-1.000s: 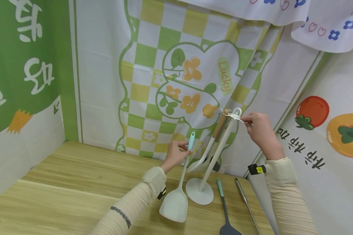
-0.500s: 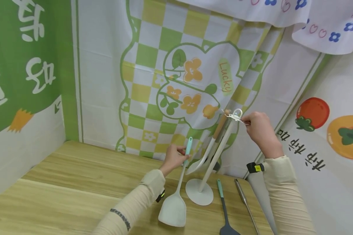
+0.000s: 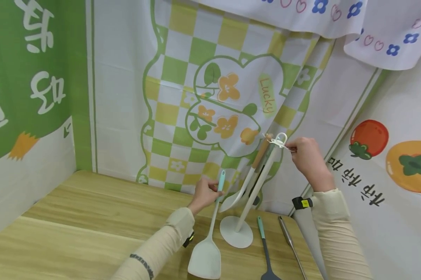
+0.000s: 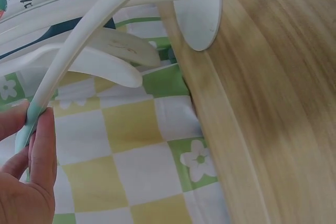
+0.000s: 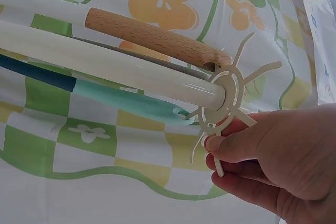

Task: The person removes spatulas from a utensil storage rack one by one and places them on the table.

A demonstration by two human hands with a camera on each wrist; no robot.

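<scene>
Left hand [image 3: 205, 194] pinches handle [image 3: 222, 179] of white spatula [image 3: 207, 247]. White rack [image 3: 251, 200] stands on bench [image 3: 126, 210] between hands, wooden-handled utensil [image 5: 152, 38] and mint-handled utensil [image 5: 131, 102] hanging from it. Right hand [image 3: 306, 157] pinches hook [image 5: 219, 169] on rack top.

Over here, the person's left sleeve [image 3: 161, 242] is cream, ringed by a narrow, dark patterned band [image 3: 142, 265]. The right sleeve [image 3: 339, 233], matching in colour, bunches in soft creases below a broad cuff [image 3: 331, 204]. Black wrist devices [image 3: 302, 202] show bright yellow patches [image 3: 305, 203]; both hands [image 3: 308, 161] are bare.
</scene>
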